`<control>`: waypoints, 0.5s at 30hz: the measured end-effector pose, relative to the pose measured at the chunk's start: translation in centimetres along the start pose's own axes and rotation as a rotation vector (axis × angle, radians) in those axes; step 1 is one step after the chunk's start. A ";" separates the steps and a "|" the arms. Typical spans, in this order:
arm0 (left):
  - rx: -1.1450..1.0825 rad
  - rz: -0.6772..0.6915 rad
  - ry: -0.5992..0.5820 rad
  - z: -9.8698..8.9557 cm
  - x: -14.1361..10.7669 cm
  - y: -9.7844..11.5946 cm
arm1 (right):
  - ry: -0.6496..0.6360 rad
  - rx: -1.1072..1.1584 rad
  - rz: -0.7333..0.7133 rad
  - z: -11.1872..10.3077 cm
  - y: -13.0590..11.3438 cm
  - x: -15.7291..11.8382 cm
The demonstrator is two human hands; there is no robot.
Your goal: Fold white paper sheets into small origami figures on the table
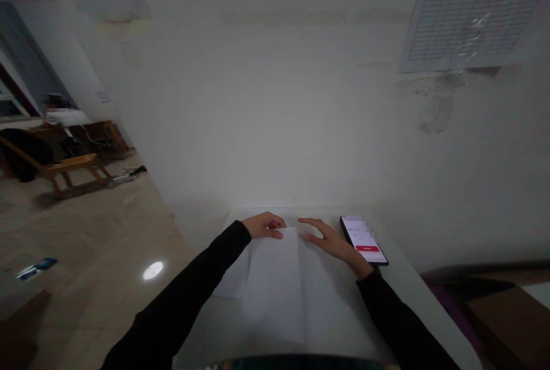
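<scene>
A white sheet of paper (275,284) lies upright-length on the white table, with a straight crease or edge running along its right side. My left hand (264,225) is closed at the paper's top left corner, thumb on the sheet and fingers curled behind its edge. To the right of that, my right hand (330,242) is open, thumb and fingers apart, pointing toward the top right corner without visibly gripping it. More white paper (230,284) shows beneath the sheet on the left. Past my right hand rests a phone (365,241) with its screen lit.
The white table (429,307) stands against a wall with a printed chart (476,15) taped to it. Boxes (507,313) are on the right. At far left, a wooden chair (73,166) stands near a seated person (69,117). Small items lie on the floor.
</scene>
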State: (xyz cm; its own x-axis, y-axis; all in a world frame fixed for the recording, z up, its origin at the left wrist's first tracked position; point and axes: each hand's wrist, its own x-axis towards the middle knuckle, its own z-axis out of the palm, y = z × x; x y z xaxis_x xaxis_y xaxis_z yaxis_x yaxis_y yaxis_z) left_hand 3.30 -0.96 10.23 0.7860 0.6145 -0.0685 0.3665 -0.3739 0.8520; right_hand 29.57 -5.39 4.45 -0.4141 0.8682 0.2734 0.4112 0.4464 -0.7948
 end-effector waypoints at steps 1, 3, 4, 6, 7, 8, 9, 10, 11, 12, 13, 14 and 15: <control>0.024 -0.005 -0.007 0.0 0.2 -0.1 | 0.013 0.014 0.020 0.6 0.3 0.6; 0.062 -0.031 0.000 -0.3 0.5 -0.6 | 0.014 0.059 0.035 1.3 0.7 1.6; 0.070 -0.039 0.012 -0.3 0.5 -0.9 | 0.001 0.093 0.036 1.4 0.8 1.9; 0.057 -0.037 0.056 -0.1 0.6 -1.4 | -0.005 0.147 0.026 1.5 0.9 2.2; 0.037 -0.028 0.093 0.2 0.6 -1.7 | -0.001 0.161 0.019 1.5 0.8 2.2; 0.012 -0.018 0.139 0.7 0.7 -1.8 | 0.008 0.168 0.014 1.4 0.6 2.2; -0.013 -0.007 0.193 1.2 0.9 -2.0 | 0.014 0.167 0.010 1.4 0.5 2.1; -0.034 0.003 0.250 1.8 1.0 -2.2 | 0.016 0.167 0.009 1.4 0.3 2.0; -0.051 0.011 0.294 2.4 1.2 -2.3 | 0.019 0.168 0.012 1.4 0.2 1.9; -0.069 0.014 0.326 3.0 1.4 -2.5 | 0.025 0.168 0.017 1.4 0.1 1.8; -0.088 0.014 0.347 3.5 1.6 -2.7 | 0.034 0.164 0.024 1.4 0.1 1.7; -0.105 0.013 0.367 4.0 1.7 -2.9 | 0.044 0.155 0.030 1.4 0.1 1.6; -0.120 0.011 0.387 4.5 1.8 -3.1 | 0.052 0.143 0.036 1.4 0.1 1.5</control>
State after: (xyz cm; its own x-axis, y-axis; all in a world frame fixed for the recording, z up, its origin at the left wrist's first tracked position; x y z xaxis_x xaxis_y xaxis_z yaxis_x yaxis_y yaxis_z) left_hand 5.77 -1.81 5.11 0.5356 0.8357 0.1217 0.2803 -0.3118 0.9079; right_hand 27.85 -4.31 4.02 -0.3566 0.8950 0.2681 0.3033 0.3823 -0.8728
